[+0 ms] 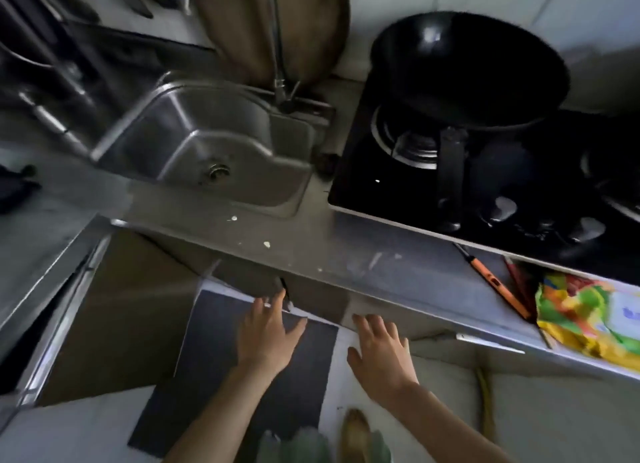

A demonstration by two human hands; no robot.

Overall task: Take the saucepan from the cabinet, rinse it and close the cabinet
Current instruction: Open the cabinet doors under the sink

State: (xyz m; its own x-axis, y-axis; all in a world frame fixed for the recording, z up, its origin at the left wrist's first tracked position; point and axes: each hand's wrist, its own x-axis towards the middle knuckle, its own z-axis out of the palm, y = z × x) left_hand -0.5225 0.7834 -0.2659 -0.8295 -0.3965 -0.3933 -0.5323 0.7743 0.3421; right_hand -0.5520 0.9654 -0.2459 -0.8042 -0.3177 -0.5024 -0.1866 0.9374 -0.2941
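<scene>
No saucepan is in view. The brown cabinet front runs below the steel counter edge. A dark grey panel with a pale edge juts out from it; I cannot tell whether it is an open door. My left hand is spread flat over this panel, fingertips at its top edge beside a small dark handle. My right hand is spread open just under the counter lip, to the right of the panel. Neither hand holds anything. The steel sink with its faucet lies beyond, basin bare.
A black wok sits on the gas hob at right. An orange lighter and a colourful packet lie on the counter's right end. A round wooden board leans behind the faucet. Utensils hang at far left.
</scene>
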